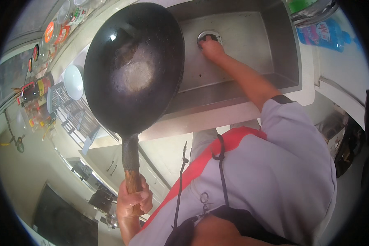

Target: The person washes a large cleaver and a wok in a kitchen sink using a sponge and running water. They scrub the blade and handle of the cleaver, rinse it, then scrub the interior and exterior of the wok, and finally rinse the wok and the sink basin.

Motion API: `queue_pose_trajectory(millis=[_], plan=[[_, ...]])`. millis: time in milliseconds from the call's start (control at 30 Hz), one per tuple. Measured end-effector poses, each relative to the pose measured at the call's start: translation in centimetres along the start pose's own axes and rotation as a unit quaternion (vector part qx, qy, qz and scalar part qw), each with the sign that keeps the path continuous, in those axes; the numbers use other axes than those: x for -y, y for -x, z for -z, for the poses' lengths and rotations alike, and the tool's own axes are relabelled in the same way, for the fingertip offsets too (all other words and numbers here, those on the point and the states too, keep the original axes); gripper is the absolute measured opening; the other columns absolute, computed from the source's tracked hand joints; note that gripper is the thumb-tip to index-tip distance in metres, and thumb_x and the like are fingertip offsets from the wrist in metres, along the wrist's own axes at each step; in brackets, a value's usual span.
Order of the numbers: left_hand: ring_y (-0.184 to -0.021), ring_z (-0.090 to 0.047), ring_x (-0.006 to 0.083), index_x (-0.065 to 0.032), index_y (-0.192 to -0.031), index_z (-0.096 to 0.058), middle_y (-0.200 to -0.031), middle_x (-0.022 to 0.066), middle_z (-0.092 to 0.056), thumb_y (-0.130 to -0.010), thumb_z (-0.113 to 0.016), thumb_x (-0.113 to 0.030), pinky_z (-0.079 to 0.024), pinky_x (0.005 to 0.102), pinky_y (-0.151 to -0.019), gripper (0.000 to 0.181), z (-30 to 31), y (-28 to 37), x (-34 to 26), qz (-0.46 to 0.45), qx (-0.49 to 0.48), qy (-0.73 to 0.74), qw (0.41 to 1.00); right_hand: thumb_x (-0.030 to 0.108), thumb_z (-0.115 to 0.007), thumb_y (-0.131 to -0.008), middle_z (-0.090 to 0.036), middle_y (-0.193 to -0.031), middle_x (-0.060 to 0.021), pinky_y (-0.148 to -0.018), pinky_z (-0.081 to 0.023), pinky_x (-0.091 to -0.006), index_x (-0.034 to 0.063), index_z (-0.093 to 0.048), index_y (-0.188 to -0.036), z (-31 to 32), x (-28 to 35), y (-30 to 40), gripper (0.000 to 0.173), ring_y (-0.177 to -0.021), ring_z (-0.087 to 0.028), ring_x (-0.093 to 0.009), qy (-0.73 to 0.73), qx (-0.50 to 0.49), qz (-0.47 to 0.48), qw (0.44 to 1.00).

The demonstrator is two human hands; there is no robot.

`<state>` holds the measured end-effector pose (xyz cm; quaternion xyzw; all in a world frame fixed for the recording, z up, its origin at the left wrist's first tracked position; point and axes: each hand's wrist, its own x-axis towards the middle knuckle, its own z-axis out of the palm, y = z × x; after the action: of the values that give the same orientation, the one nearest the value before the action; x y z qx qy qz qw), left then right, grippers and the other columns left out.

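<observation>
My left hand [134, 196] is closed around the wooden handle [132, 178] of a large dark metal wok [135, 58]. The wok is tilted, its inside facing the camera with a pale patch near the middle, and it covers the left part of the stainless steel sink [246, 61]. At the sink's bottom, the fingers of my right hand [212, 47] touch the dark centre of the round metal drain fitting [219, 36]. Whether they grip part of it cannot be told.
A metal dish rack [70, 110] holds a pale bowl [73, 82] left of the wok. Jars [52, 32] and bottles [37, 89] line the left side. A blue detergent bottle [324, 35] lies right of the sink, near a curved shiny metal object [315, 13]. Cupboards stand below the counter.
</observation>
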<state>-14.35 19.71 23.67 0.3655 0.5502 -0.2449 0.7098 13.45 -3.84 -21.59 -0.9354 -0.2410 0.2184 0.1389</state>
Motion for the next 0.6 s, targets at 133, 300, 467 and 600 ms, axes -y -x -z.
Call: queue_pose_trajectory(millis=[133,300,467,600], plan=[[-0.036,-0.041,0.0154,0.0017,-0.093,-0.049,-0.055,0.0067,-0.043,-0.071,-0.064,0.004,-0.031,0.0306,-0.03,0.027,0.2,-0.4,0.3,0.016,0.021,0.0,1.0,0.016,-0.056,-0.086,-0.057,-0.115,-0.0195,-0.079,-0.055,-0.0472,0.0087,-0.065,-0.107,0.6,3.4,3.7,0.024,-0.092,-0.066,-0.037,-0.125,0.131,0.085,0.98],[-0.036,-0.041,0.0153,0.0006,-0.094,-0.049,-0.057,0.007,-0.045,-0.072,-0.063,0.004,-0.032,0.0312,-0.03,0.026,-0.2,-0.9,0.6,0.036,0.025,0.002,0.999,0.019,-0.055,-0.087,-0.058,-0.111,-0.0156,-0.079,-0.054,-0.0473,0.0105,-0.066,-0.105,-1.6,5.2,7.0,0.023,-0.095,-0.066,-0.035,-0.085,0.228,0.095,0.965],[-0.038,-0.043,0.0154,-0.0001,-0.094,-0.049,-0.058,0.007,-0.045,-0.074,-0.063,0.003,-0.034,0.0316,-0.032,0.024,-0.5,-1.9,0.9,0.058,0.036,-0.026,0.997,0.021,-0.056,-0.086,-0.06,-0.103,-0.0171,-0.073,-0.055,-0.0474,0.0107,-0.064,-0.11,1.1,-1.1,3.5,0.027,-0.091,-0.066,-0.036,0.01,0.072,0.121,0.99],[-0.035,-0.037,0.0131,-0.0014,-0.092,-0.046,-0.053,0.0055,-0.041,-0.073,-0.065,0.001,-0.028,0.0288,-0.03,0.026,-1.1,-2.5,1.5,0.06,0.027,-0.058,0.996,0.022,-0.056,-0.087,-0.06,-0.102,-0.0166,-0.074,-0.054,-0.0468,0.0122,-0.064,-0.109,1.4,-1.5,6.4,0.026,-0.092,-0.065,-0.035,-0.029,0.182,0.204,0.962]])
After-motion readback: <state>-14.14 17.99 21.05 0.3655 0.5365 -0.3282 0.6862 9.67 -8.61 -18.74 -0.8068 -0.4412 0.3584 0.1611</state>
